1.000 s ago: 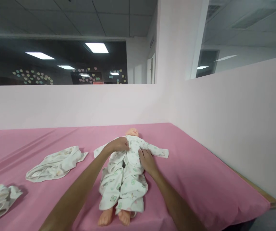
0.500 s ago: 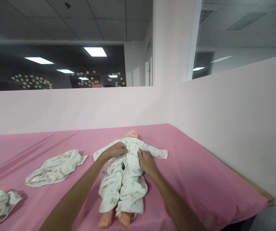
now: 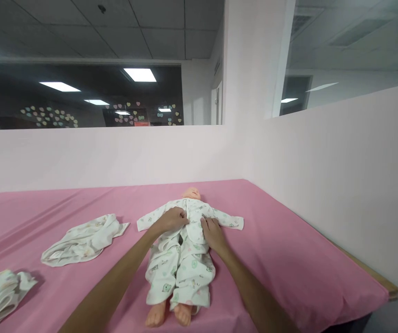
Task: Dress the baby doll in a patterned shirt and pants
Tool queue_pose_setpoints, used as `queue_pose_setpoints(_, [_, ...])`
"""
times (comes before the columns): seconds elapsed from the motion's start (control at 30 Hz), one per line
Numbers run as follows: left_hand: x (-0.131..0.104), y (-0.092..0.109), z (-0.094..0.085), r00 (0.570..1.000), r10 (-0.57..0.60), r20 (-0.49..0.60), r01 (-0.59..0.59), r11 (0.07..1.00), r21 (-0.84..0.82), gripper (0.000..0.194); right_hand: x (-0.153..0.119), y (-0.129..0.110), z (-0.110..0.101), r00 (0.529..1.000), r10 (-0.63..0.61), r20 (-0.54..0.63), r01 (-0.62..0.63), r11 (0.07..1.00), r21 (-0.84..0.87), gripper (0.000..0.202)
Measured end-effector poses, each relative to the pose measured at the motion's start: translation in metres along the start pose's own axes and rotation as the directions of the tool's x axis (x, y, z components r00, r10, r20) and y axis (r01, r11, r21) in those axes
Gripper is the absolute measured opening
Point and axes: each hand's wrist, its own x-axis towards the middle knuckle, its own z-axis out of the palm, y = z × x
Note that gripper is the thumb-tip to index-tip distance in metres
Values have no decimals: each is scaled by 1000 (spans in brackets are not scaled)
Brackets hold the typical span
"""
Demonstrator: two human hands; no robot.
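Note:
A doll [image 3: 191,193] lies on its back, head toward the wall and bare feet toward me. It wears a white printed top [image 3: 195,227] with sleeves spread wide and matching trousers [image 3: 193,277]. On the left side of the top's front, my left hand [image 3: 175,219] has its fingers pinched at the front edge near the middle. My right hand [image 3: 212,231] rests against the right side of the top, fingers bent and close together on the fabric. What lies between its fingertips is too small to make out.
A crumpled white printed cloth [image 3: 86,240] lies left of the doll, and a folded one [image 3: 3,296] at the lower left. Pink sheeting [image 3: 282,259] covers the table, bordered by white walls [image 3: 115,157] behind and at the right.
The whole view has shifted slightly, moving the scene a little to the right. Both hands keep nearly the same places on the top.

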Motion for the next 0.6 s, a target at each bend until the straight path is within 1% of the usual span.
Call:
queue_pose_setpoints(0.1, [5, -3, 6, 998, -20, -54, 23, 997, 67, 17, 0, 0, 0, 1000, 4, -2, -4, 1000, 0, 38])
queue_pose_setpoints(0.17, [7, -5, 7, 998, -9, -69, 16, 995, 100, 16, 0, 0, 0, 1000, 0, 1, 0, 1000, 0, 39])
queue_pose_setpoints(0.27, [7, -6, 6, 999, 5, -35, -1, 994, 108, 18, -1, -1, 0, 1000, -5, 2, 5, 1000, 2, 41])
queue_pose_setpoints(0.37, [4, -4, 3, 1000, 8, 13, -9, 996, 93, 25, -1, -1, 0, 1000, -5, 0, 5, 1000, 4, 42])
queue_pose_setpoints(0.43, [2, -2, 2, 1000, 3, 16, -4, 994, 108, 26, -1, 0, 0, 1000, -5, 3, 5, 1000, -3, 42])
queue_pose_setpoints(0.53, [-2, -1, 1, 1000, 9, 1, -9, 994, 112, 23, 0, 0, 0, 1000, -6, 9, 7, 1000, -27, 42])
queue_pose_setpoints(0.6, [-3, -1, 1, 1000, 25, 18, -26, 997, 78, 20, 1, 1, 0, 1000, -9, 9, 9, 999, -36, 43])
